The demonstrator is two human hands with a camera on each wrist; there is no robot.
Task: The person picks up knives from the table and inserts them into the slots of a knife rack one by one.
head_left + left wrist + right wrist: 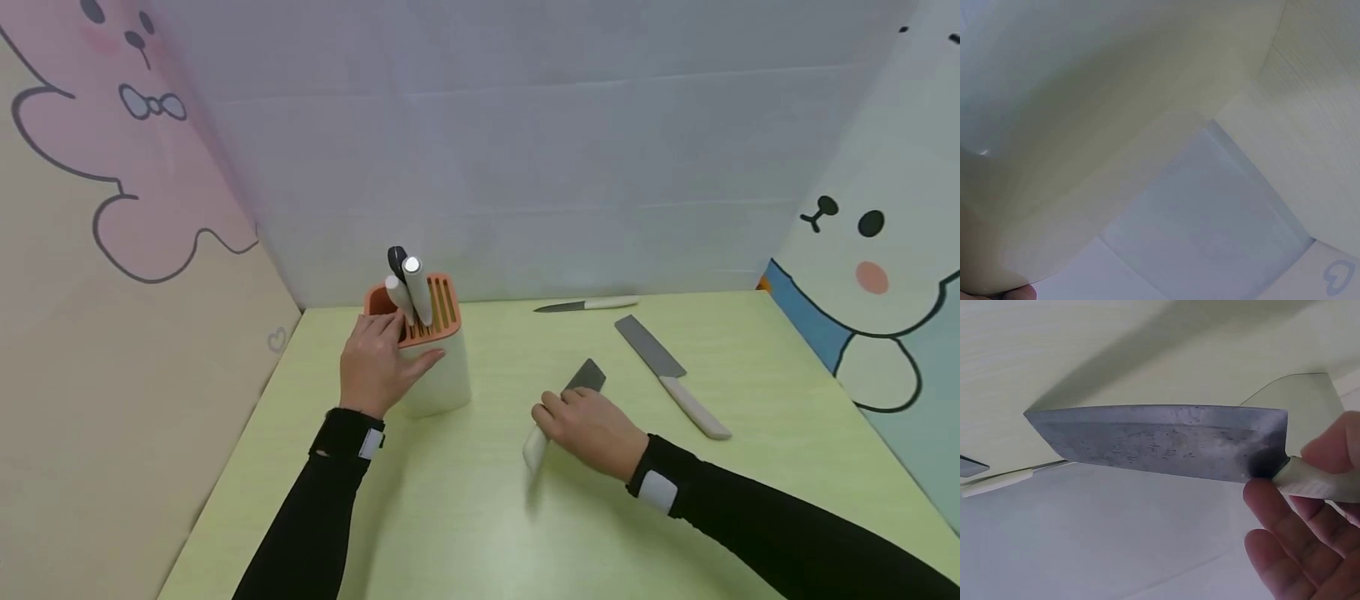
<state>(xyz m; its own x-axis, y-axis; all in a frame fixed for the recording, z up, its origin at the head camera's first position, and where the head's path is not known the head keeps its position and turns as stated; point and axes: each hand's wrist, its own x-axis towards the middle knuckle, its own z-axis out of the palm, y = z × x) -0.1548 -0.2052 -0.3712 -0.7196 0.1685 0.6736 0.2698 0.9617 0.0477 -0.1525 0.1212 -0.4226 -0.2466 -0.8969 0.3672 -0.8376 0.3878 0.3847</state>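
Note:
My left hand (378,362) grips the knife block (438,375) by its near left side, fingers over the orange rim and thumb along the white wall. In the left wrist view the block's pale wall (1085,125) fills much of the frame, with a fingertip (1019,292) at the lower left. My right hand (592,429) holds a kitchen knife (1160,440) by its white handle (1313,481). Its broad grey blade points away from me, tip close over the table. Two white handles (417,292) and a black handle (397,260) stick up from the block.
A wide-bladed knife (671,375) lies on the right of the pale green table (480,533), its handle toward me. Farther back, a small narrow knife (588,305) lies near the table's rear edge. Behind stands a whitish wall panel (525,167), with printed side panels.

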